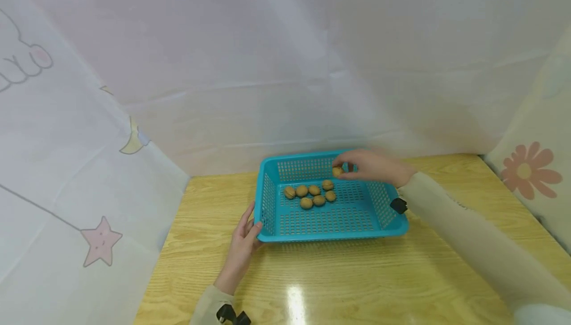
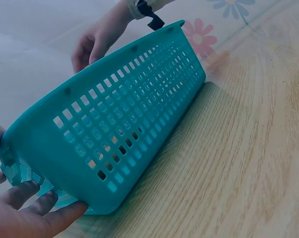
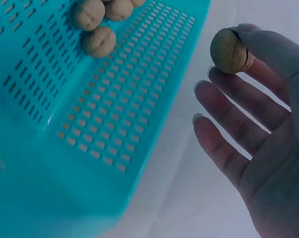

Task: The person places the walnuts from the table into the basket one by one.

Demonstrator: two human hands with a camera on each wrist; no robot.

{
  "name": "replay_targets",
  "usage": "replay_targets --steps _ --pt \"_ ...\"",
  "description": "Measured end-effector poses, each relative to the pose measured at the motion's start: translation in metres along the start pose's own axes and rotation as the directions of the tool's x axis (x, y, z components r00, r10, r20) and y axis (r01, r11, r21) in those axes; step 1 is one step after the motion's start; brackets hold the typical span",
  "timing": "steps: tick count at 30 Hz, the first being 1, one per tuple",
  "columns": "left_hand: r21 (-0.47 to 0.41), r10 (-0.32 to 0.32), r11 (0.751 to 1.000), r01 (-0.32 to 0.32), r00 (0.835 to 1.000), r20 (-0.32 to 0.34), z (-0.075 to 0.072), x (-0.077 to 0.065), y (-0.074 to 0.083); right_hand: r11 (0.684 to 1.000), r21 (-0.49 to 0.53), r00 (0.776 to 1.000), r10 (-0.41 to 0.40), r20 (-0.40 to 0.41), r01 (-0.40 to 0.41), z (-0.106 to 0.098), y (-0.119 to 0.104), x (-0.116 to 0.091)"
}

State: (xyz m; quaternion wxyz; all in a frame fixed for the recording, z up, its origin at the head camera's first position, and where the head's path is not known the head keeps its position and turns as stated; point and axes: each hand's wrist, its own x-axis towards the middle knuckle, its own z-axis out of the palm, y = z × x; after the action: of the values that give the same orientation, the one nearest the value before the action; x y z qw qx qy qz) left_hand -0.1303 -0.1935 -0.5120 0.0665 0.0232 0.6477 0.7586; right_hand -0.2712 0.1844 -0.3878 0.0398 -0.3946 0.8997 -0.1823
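A turquoise plastic basket [image 1: 330, 237] with perforated walls sits on the table, and several walnuts [image 1: 306, 203] lie together on its floor, left of the middle. My left hand [image 1: 243, 242] grips the basket's left end near the front corner, thumb at the rim; in the left wrist view its fingers [image 2: 65, 218] lie against the outer wall. Over the basket's back right part, my right hand [image 1: 372, 166] pinches one walnut [image 3: 230, 51] between thumb and fingertips. That walnut shows a dark seam in the right wrist view, and the other fingers are spread below it.
The wood-grain table [image 1: 214, 206] extends around the basket on its left, right and front. A pale cloth backdrop [image 1: 294, 92] rises behind the basket, with printed side panels, one bearing a pink star [image 1: 101, 242] and another a flower [image 1: 531, 170].
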Motion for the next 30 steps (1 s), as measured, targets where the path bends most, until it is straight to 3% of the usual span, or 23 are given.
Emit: replay_targets --steps 6,13,18,25,30 --pt "-0.001 -0.010 1.000 0.010 1.000 -0.005 0.000 0.001 -0.001 0.992 0.122 0.991 -0.059 0.119 0.045 0.024 -0.014 0.028" --pt "0.006 -0.017 1.000 0.017 1.000 0.004 0.000 0.001 -0.002 0.978 0.193 0.960 -0.129 0.250 0.081 0.060 -0.021 0.047" --pt "0.008 -0.025 1.000 0.025 1.000 0.001 0.000 0.001 -0.001 0.976 0.174 0.937 -0.177 0.302 0.128 0.080 -0.025 0.058" --pt "0.006 -0.020 1.000 0.020 1.000 -0.006 0.000 0.002 0.000 0.977 0.038 0.891 -0.207 0.404 0.210 0.099 -0.027 0.068" --pt "0.015 -0.017 1.000 0.017 1.000 -0.011 -0.002 0.002 -0.002 0.982 0.031 0.889 -0.182 0.419 0.186 0.103 -0.027 0.068"
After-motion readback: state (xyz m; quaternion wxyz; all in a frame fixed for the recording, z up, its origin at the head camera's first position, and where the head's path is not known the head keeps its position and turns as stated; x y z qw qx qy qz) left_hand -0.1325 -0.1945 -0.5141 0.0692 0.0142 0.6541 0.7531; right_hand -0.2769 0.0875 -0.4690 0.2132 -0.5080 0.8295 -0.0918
